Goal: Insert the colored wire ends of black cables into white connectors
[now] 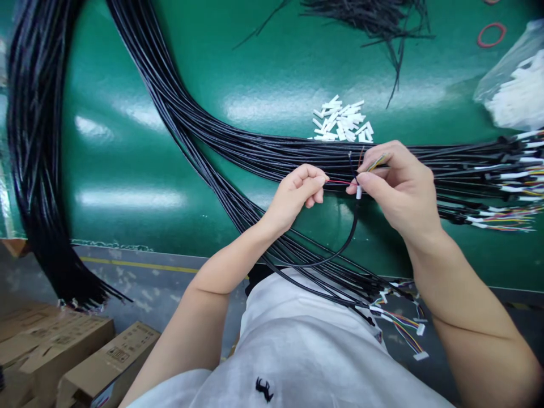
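Observation:
Over the front of the green table, my left hand pinches the end of a thin red wire, which runs taut toward my right hand. My right hand is closed around the stripped end of a black cable, just above a white sleeve on it. Yellow and grey wires stick out between its fingers, and a few dark and brown strands rise beside the thumb. From there the cable curves down and left to the bundle near my body.
A thick black cable bundle crosses the table. Loose white sleeves lie behind it, near black strips. A bag of white pieces sits at right. Another cable bundle hangs over the left edge above cardboard boxes.

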`<state>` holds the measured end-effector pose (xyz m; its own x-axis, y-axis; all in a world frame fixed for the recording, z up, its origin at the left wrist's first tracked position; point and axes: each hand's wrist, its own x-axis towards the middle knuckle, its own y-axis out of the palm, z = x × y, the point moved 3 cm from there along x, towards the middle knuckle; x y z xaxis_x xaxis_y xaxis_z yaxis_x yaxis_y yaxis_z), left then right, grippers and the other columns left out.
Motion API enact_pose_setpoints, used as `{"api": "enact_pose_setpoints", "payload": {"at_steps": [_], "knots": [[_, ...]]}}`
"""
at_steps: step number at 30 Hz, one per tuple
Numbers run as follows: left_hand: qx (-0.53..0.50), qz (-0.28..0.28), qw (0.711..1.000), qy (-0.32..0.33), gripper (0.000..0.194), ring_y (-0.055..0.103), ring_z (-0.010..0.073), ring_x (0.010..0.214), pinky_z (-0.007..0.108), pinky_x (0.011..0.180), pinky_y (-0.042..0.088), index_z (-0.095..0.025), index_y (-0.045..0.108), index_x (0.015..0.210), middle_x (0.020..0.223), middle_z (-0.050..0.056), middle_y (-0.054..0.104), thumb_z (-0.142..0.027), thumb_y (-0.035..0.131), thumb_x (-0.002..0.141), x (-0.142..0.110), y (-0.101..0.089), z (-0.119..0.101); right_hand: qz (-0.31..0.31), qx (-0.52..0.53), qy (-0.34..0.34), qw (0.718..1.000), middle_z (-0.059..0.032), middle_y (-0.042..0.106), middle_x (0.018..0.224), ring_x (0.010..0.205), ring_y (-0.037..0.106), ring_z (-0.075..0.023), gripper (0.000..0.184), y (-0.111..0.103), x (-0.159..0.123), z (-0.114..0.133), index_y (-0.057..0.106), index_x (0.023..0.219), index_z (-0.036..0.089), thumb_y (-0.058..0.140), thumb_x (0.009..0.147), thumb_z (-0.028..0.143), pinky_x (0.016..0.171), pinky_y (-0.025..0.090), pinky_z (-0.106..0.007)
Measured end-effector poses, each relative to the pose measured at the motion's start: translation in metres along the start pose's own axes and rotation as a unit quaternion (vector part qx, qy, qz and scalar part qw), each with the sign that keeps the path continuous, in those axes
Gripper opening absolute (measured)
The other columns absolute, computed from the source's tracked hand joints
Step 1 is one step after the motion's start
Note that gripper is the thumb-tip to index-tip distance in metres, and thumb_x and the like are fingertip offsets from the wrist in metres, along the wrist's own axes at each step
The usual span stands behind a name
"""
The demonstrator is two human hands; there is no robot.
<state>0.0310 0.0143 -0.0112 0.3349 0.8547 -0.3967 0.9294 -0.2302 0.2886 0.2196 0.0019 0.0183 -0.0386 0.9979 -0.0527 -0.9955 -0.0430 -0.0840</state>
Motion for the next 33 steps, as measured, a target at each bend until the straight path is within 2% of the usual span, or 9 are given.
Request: {"api": "enact_pose_setpoints", "payload": {"at_steps": [4, 8, 12, 15, 23, 29, 31, 33], "knots": [[0.003, 0.017, 1.0, 0.003, 0.026, 0.048, 0.0023, 0.051, 0.015, 0.051, 0.036, -0.017, 0.064, 0.089, 0.06, -0.006, 0.061, -0.04, 0.075, 0.088, -0.001, 0.002, 0.0, 0.007, 0.019, 0.037, 0.999, 0.0013, 0.064, 0.09, 0.059, 0.064, -0.0098, 0.009, 0.004, 0.001, -0.002, 0.071, 0.085, 0.025, 0.078, 0.091, 0.027, 0.062, 0.057, -0.03], [0.014, 0.026, 1.0, 0.008, 0.026, 0.049, 0.0032, 0.052, 0.017, 0.051, 0.038, -0.017, 0.065, 0.094, 0.061, -0.006, 0.061, -0.041, 0.075, 0.089, -0.001, 0.003, 0.002, 0.015, 0.12, 0.156, 0.98, 0.0038, 0.056, 0.071, 0.054, 0.056, -0.0089, 0.021, 0.007, 0.005, -0.005, 0.067, 0.078, 0.022, 0.084, 0.083, 0.033, 0.049, 0.051, -0.024], [0.021, 0.038, 0.999, 0.029, 0.03, 0.051, 0.0042, 0.053, 0.017, 0.053, 0.04, -0.019, 0.066, 0.106, 0.062, -0.006, 0.061, -0.044, 0.075, 0.091, -0.002, 0.003, 0.003, 0.066, 0.175, 0.228, 0.956, 0.0051, 0.051, 0.068, 0.047, 0.05, -0.0082, 0.028, 0.009, 0.005, -0.005, 0.063, 0.075, 0.022, 0.088, 0.078, 0.036, 0.042, 0.053, -0.026], [0.024, 0.053, 0.997, 0.049, 0.03, 0.055, 0.0048, 0.057, 0.018, 0.054, 0.041, -0.019, 0.067, 0.1, 0.065, -0.006, 0.061, -0.047, 0.075, 0.09, -0.003, 0.005, 0.001, 0.105, 0.174, 0.254, 0.946, 0.0047, 0.054, 0.069, 0.044, 0.052, -0.0077, 0.029, 0.01, 0.004, -0.004, 0.063, 0.074, 0.021, 0.088, 0.077, 0.034, 0.041, 0.054, -0.027], [0.051, 0.068, 0.992, 0.09, 0.03, 0.061, 0.0056, 0.064, 0.019, 0.056, 0.045, -0.02, 0.071, 0.098, 0.076, -0.003, 0.066, -0.047, 0.077, 0.09, -0.006, 0.009, -0.007, 0.127, 0.132, 0.24, 0.953, 0.0083, 0.046, 0.046, 0.037, 0.046, -0.009, 0.035, 0.012, 0.001, -0.005, 0.062, 0.069, 0.023, 0.092, 0.076, 0.038, 0.038, 0.05, -0.026], [0.079, 0.083, 0.987, 0.114, 0.03, 0.063, 0.0056, 0.066, 0.02, 0.055, 0.046, -0.02, 0.073, 0.099, 0.084, -0.001, 0.07, -0.049, 0.075, 0.093, -0.007, 0.007, -0.006, 0.151, 0.107, 0.236, 0.954, 0.0075, 0.049, 0.044, 0.037, 0.046, -0.0093, 0.033, 0.013, -0.001, -0.006, 0.06, 0.069, 0.024, 0.088, 0.08, 0.038, 0.039, 0.049, -0.026], [0.08, 0.075, 0.987, 0.118, 0.033, 0.062, 0.0048, 0.065, 0.019, 0.054, 0.045, -0.019, 0.074, 0.097, 0.086, 0.0, 0.071, -0.052, 0.075, 0.092, -0.006, 0.006, -0.005, 0.154, 0.085, 0.21, 0.962, 0.0079, 0.051, 0.046, 0.039, 0.049, -0.0101, 0.027, 0.013, -0.003, -0.003, 0.061, 0.074, 0.024, 0.084, 0.083, 0.035, 0.042, 0.049, -0.026], [0.077, 0.056, 0.988, 0.119, 0.037, 0.06, 0.0044, 0.063, 0.019, 0.054, 0.044, -0.019, 0.074, 0.096, 0.081, -0.002, 0.07, -0.055, 0.075, 0.09, -0.005, 0.006, -0.005, 0.127, 0.028, 0.167, 0.977, 0.0078, 0.055, 0.055, 0.043, 0.054, -0.0104, 0.023, 0.012, -0.004, 0.001, 0.063, 0.081, 0.024, 0.085, 0.08, 0.03, 0.044, 0.047, -0.026]]}}
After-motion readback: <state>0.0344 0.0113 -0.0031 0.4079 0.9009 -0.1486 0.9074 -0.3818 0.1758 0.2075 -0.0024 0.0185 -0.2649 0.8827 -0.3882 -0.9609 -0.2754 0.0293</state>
